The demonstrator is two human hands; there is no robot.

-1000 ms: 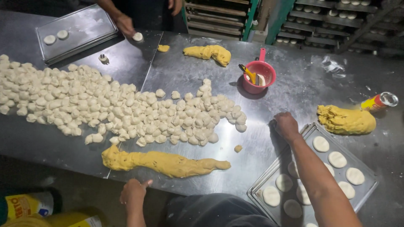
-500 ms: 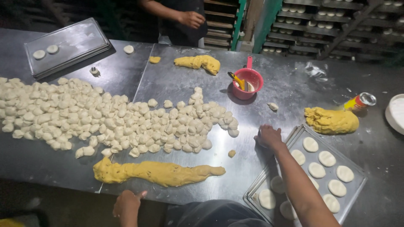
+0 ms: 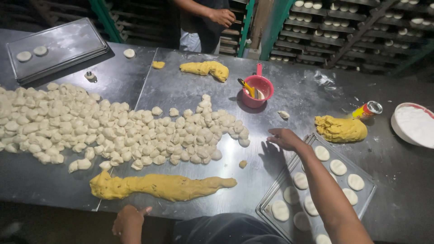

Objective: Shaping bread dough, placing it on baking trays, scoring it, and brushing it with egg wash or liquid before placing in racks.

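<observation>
Dark steel worktop (image 3: 289, 97) spreads before me, my empty right hand (image 3: 284, 138) open-fingered between the heap of small white dough pieces (image 3: 117, 129) and the metal tray of flattened rounds (image 3: 316, 190), within reach of both, my left hand (image 3: 129, 221) loose and empty below the long yellow dough roll (image 3: 158, 186).

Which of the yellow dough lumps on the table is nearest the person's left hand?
The long yellow dough roll along the near table edge, just above the left hand; the other lumps lie farther off.

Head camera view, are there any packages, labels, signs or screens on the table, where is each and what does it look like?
Labelled can: lying on its side at the right of the table, touching the yellow dough lump; a small cylinder, red and yellow label, metal end.
No signs or screens visible.
</observation>
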